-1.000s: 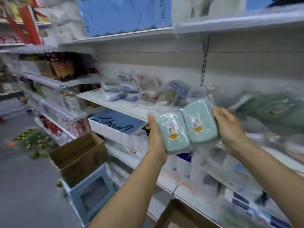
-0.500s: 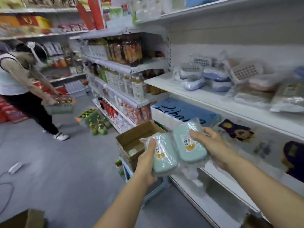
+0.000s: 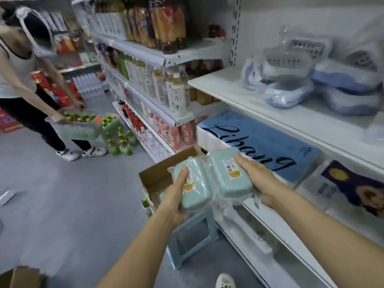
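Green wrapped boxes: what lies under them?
An open cardboard box and a blue stool. The green wrapped boxes cover most of the cardboard box's inside.

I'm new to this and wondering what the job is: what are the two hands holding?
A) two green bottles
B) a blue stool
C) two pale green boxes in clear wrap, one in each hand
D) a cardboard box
C: the left hand grips the left green box and the right hand grips the right green box, both in clear wrap with orange labels.
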### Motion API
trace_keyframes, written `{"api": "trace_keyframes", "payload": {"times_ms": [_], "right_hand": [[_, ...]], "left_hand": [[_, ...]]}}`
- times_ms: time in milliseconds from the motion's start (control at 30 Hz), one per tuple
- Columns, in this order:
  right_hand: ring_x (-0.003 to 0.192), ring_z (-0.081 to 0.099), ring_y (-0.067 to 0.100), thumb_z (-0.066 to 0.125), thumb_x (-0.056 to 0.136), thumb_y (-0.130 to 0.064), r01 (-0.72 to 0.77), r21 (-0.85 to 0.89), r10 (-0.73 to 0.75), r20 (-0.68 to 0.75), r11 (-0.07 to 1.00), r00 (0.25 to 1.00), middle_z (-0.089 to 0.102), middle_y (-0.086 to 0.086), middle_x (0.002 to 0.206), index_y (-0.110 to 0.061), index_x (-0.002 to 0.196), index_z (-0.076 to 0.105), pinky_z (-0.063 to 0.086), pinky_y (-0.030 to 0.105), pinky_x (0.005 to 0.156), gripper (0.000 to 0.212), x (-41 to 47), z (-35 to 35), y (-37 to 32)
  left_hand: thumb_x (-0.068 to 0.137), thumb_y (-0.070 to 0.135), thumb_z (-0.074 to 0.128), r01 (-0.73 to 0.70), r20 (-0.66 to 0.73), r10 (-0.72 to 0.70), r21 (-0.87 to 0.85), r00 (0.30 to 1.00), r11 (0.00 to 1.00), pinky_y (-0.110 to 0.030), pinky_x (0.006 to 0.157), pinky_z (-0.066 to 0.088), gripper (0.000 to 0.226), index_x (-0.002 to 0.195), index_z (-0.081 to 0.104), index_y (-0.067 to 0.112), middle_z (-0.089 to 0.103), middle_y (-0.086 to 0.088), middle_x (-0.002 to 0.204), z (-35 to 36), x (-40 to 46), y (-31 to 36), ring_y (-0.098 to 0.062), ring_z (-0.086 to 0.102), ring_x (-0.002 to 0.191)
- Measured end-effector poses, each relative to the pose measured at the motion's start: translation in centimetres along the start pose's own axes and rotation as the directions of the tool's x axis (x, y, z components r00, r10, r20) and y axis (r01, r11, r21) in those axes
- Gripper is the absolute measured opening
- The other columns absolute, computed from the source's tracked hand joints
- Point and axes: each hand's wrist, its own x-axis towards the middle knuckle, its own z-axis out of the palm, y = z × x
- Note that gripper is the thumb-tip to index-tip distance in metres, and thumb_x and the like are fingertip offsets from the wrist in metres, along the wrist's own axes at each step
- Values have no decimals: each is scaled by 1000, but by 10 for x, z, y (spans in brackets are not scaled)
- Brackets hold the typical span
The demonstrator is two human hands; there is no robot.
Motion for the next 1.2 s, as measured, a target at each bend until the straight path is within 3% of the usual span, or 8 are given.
{"api": "trace_keyframes", "payload": {"times_ms": [267, 433, 567, 700, 867, 933, 1067, 1200], "right_hand": [[88, 71, 20, 71, 80, -49, -120, -240, 156, 140, 963, 978, 73, 3, 98, -18, 107, 60, 58, 32, 73, 42, 188, 41, 6], [79, 70, 15, 75, 75, -51, -113, -415, 190, 147, 903, 971, 72, -5, 82, -28, 87, 59, 58, 34, 74, 31, 276, 91, 33], [81, 68, 13, 76, 74, -52, -193, -460, 280, 128, 867, 951, 70, -3, 98, -27, 107, 56, 55, 29, 61, 46, 329, 113, 79], [97, 62, 20, 66, 76, -63, -265, -603, 351, 27, 752, 936, 60, 1, 113, -25, 120, 47, 52, 44, 89, 61, 375, 111, 138], [115, 55, 28, 61, 76, -65, -345, -656, 405, -65, 672, 912, 53, 7, 129, -21, 136, 41, 46, 49, 100, 77, 417, 114, 199], [126, 47, 33, 61, 83, -54, -329, -741, 372, -115, 586, 921, 46, 12, 138, -16, 142, 36, 39, 47, 106, 75, 430, 117, 223], [133, 41, 33, 52, 84, -39, -288, -891, 445, -112, 352, 889, 41, 15, 146, -11, 144, 38, 38, 39, 108, 68, 441, 123, 252], [142, 26, 34, 51, 94, -26, -284, -923, 472, -136, 259, 871, 22, 19, 155, -6, 151, 21, 27, 35, 114, 68, 436, 127, 251]], "left_hand": [[82, 51, 67, 77, -209, -67, 40, 976, 996, -36, 62, 58, 47, 113, 65, 15, 76, -7, 96, -13, 162, 63, -23, 74, 82], [86, 53, 64, 108, -362, -61, 110, 930, 988, -40, 84, 55, 47, 113, 64, 14, 73, -6, 102, -59, 246, 72, -23, 69, 95], [90, 54, 58, 157, -434, -83, 137, 897, 978, -41, 85, 54, 53, 127, 51, 15, 67, -5, 108, -92, 310, 51, -21, 66, 93], [94, 53, 52, 255, -476, -151, 162, 867, 953, -33, 66, 47, 52, 131, 43, 17, 60, -1, 97, -111, 367, 18, -17, 60, 83], [93, 52, 53, 332, -515, -143, 296, 845, 895, -35, 77, 46, 58, 138, 38, 19, 58, -11, 117, -131, 420, -18, -26, 56, 98], [91, 46, 60, 366, -546, -87, 427, 833, 827, -41, 92, 48, 59, 139, 40, 19, 55, -14, 130, -142, 439, -34, -33, 56, 112], [83, 39, 67, 483, -538, -1, 756, 843, 443, -48, 100, 45, 51, 129, 52, 22, 53, -7, 135, -163, 464, -66, -31, 51, 121], [82, 33, 69, 463, -510, 59, 818, 858, 342, -45, 105, 39, 72, 144, 33, 25, 36, -7, 145, -160, 459, -57, -30, 39, 132]]}}
